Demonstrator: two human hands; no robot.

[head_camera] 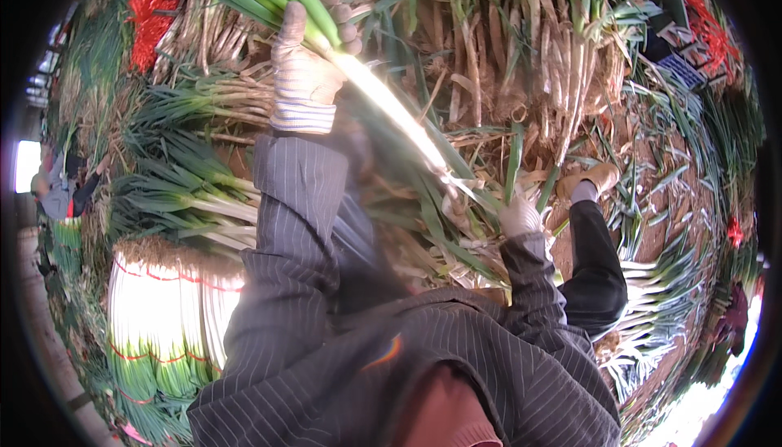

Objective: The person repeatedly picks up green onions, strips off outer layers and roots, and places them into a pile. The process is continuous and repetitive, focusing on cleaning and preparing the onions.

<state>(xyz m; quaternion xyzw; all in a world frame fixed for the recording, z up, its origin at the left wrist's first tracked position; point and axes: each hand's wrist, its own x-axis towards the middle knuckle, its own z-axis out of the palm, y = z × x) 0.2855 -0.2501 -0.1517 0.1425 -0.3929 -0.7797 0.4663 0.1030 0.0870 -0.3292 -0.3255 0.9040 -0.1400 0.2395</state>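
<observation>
My left hand [308, 74], in a striped work glove, grips a large Welsh onion [391, 111] around the base of its green leaves. The bright white stalk slants down to the right, towards its root end. My right hand [520, 218], gloved and blurred, is low on the right beside that end. A strip of outer leaf [476, 193] runs from near the root end to my right hand, whose fingers look closed on it. Beneath the stalk lie loose stripped leaves [434, 221], partly blurred.
Unpeeled onions [482, 74] are heaped ahead. Peeled onions [226, 212] lie at left, above bundles tied with red bands [159, 306]. More onions [654, 288] lie at right, beyond my outstretched leg [592, 258]. Red ties [149, 25] sit upper left. Another person [64, 184] is at far left.
</observation>
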